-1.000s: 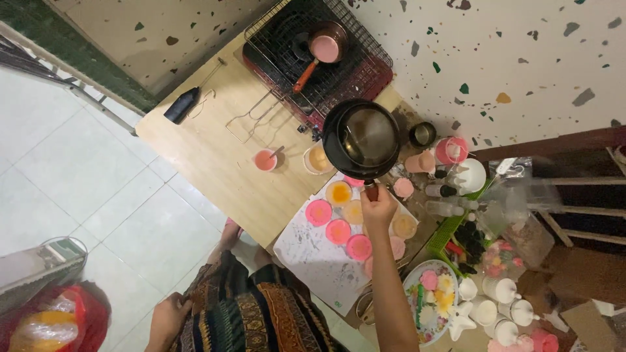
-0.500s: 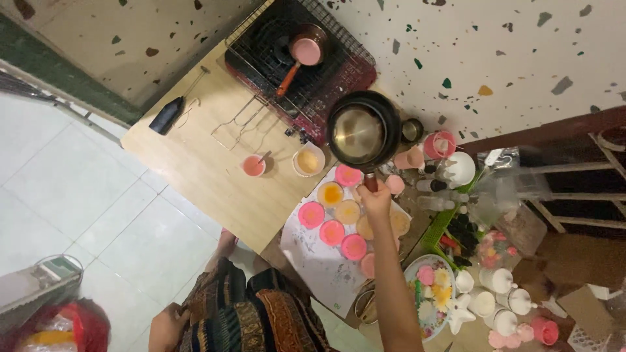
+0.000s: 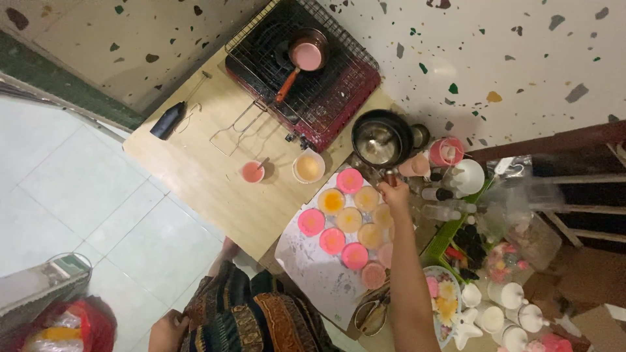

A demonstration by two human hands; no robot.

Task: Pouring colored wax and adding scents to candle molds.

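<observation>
Right hand (image 3: 394,192) wrapped around handle of black saucepan (image 3: 380,139), fingers curled shut on it. Pan sits at far edge of low wooden table (image 3: 215,176), just right of red camp stove (image 3: 306,72) carrying small pink-filled pot (image 3: 306,53). Round pink and orange moulds (image 3: 345,221) lie on paper just below the pan. Left hand (image 3: 167,330) rests by patterned trousers; finger state can't tell

home kitchen: tabletop stove (image 3: 306,78), pans
</observation>
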